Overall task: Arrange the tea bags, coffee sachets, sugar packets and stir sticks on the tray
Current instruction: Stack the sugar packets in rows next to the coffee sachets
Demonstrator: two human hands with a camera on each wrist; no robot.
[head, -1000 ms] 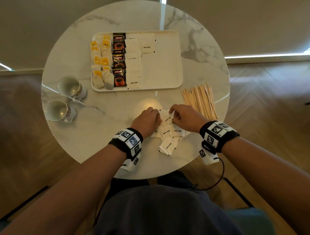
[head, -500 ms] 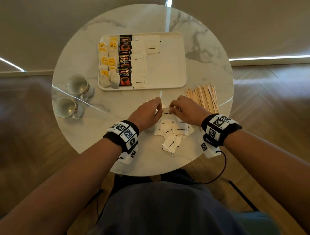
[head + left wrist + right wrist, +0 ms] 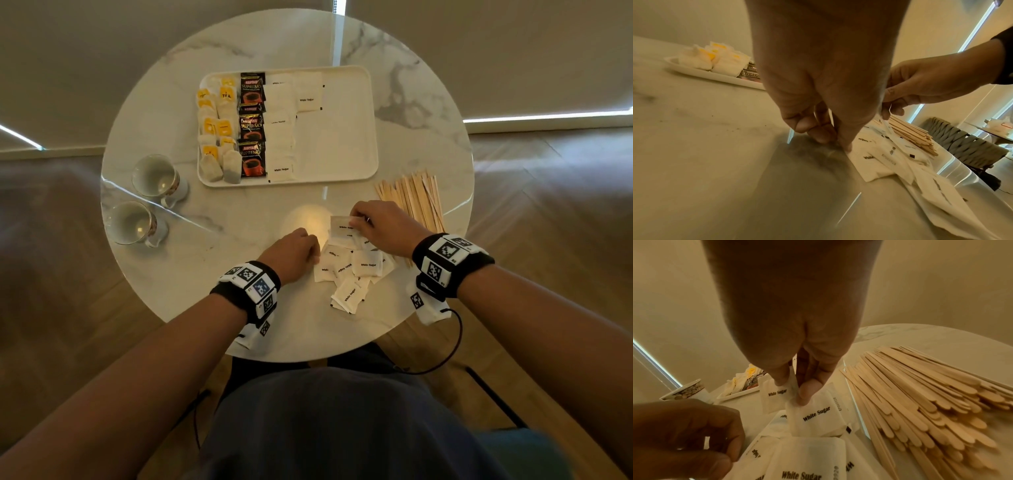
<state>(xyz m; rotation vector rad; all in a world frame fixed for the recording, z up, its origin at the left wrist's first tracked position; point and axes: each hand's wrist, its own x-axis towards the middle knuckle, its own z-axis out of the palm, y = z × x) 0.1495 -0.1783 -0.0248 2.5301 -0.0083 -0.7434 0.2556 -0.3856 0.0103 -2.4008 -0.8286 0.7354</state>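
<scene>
Sitting at the marble table, I see the tray partly filled, stir sticks beside it. My right hand pinches two sugar packets; my left hand, fingers curled, touches the loose pile.

Left hand fingers touch the sugar packets pile's edge, stir sticks beyond.

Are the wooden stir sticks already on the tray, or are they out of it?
Out of it. The stir sticks lie in a loose pile on the table, right of the tray, whose right part is bare.
</scene>
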